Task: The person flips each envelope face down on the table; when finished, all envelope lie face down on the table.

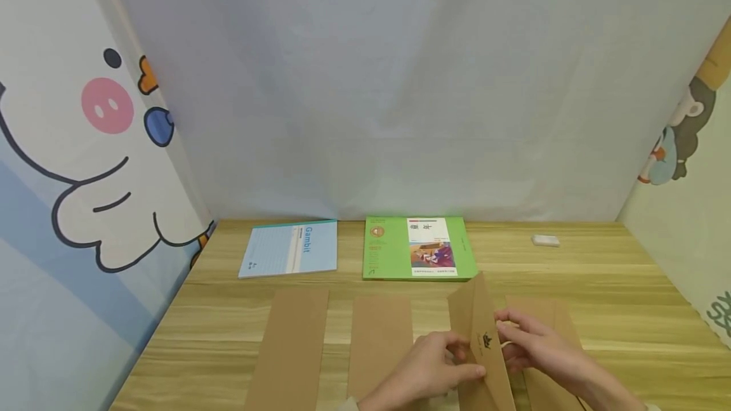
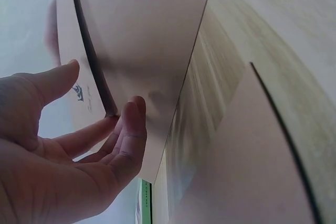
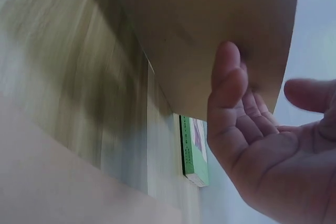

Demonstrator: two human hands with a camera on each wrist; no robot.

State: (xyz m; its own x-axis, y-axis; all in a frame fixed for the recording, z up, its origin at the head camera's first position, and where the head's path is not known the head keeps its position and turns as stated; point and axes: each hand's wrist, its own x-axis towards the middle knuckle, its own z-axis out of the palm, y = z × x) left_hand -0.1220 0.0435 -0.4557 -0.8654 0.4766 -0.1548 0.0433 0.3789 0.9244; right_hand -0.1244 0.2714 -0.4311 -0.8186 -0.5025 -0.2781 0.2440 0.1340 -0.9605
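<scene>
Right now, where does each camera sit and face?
Head: worn on the head, facing forward and down at the table; left hand and right hand show.
Left wrist: on that wrist, facing the folded brown card; left hand shows.
Right wrist: on that wrist, facing the card; right hand shows.
Head and right wrist share the green book.

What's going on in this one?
A person is handling a brown folder, its printed panel tilted up: the left hand holds it and the right hand touches its other side. Two brown pieces lie to its left, another to its right. Behind sit a blue notebook, a green book and a small white block.
</scene>
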